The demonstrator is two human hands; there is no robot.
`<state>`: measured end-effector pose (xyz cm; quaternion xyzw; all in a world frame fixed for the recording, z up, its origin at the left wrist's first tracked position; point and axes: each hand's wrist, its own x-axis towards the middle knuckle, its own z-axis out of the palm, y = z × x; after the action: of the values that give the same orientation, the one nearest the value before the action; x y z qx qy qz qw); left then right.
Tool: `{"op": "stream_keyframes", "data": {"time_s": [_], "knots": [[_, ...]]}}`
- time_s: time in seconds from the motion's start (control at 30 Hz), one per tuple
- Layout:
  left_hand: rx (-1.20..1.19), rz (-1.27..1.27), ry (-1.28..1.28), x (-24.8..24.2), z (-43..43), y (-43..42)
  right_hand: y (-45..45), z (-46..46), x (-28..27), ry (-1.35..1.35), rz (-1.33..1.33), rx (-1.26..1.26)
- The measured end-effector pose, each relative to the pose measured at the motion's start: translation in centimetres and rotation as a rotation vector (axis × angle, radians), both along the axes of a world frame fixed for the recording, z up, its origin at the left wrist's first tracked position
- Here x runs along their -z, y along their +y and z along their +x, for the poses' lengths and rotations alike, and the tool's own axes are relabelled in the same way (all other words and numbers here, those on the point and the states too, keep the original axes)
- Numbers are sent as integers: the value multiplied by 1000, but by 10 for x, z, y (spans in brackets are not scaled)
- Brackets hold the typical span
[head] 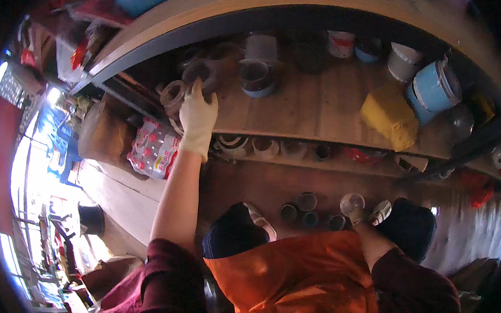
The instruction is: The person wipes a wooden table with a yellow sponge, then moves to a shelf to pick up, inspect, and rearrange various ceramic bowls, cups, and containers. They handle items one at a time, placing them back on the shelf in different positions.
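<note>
My left hand (197,116), in a pale glove, reaches onto the upper shelf. Its fingertips touch or overlap the rim of a dark round pot (211,73), and the thumb is spread away. Just left of the fingers lies a brownish ring-shaped vessel (172,93). Low down between my knees, my right hand (358,215) has its fingers at a pale round cup (351,203) and appears to grip it; the hand is small and partly shaded. Beside that cup, several dark round cups (307,201) stand on the floor.
On the wooden shelf (299,106) stand a blue-based pot (258,85), a yellow sponge block (390,115) and a tipped blue bucket (437,87). A lower shelf holds more round vessels (265,148). Wrapped bottles (154,149) sit at the left. The tabletop edge (275,0) overhangs the shelf.
</note>
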<state>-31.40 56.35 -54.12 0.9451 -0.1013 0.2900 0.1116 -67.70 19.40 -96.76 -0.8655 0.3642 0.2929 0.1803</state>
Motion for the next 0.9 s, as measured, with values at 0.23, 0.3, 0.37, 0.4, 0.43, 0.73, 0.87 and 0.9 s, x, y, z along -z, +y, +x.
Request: {"op": "stream_keyframes", "data": {"time_s": [0.23, 0.3, 0.37, 0.4, 0.43, 0.73, 0.87, 0.9], "knots": [[-66, 405, 166, 21, 112, -3, 3, -6, 29, 135, 65, -316], [-74, 467, 158, 24, 114, 0, 5, -11, 38, 177, 94, -474], [-89, 406, 141, 22, 106, -1, 9, -19, 45, 109, 96, -352], [-85, 375, 122, 20, 100, -3, 11, -21, 46, -24, 124, -232], [-90, 378, 150, 15, 94, -5, 16, -22, 45, -196, 96, -96], [-28, -57, 40, -42, 19, -13, 91, 78, -181, -998, 31, -341], [7, -580, -93, -31, -62, -16, 114, 205, -330, -1490, -71, -475], [52, -588, -226, -20, -86, -18, 114, 242, -359, -1403, -319, -522]]}}
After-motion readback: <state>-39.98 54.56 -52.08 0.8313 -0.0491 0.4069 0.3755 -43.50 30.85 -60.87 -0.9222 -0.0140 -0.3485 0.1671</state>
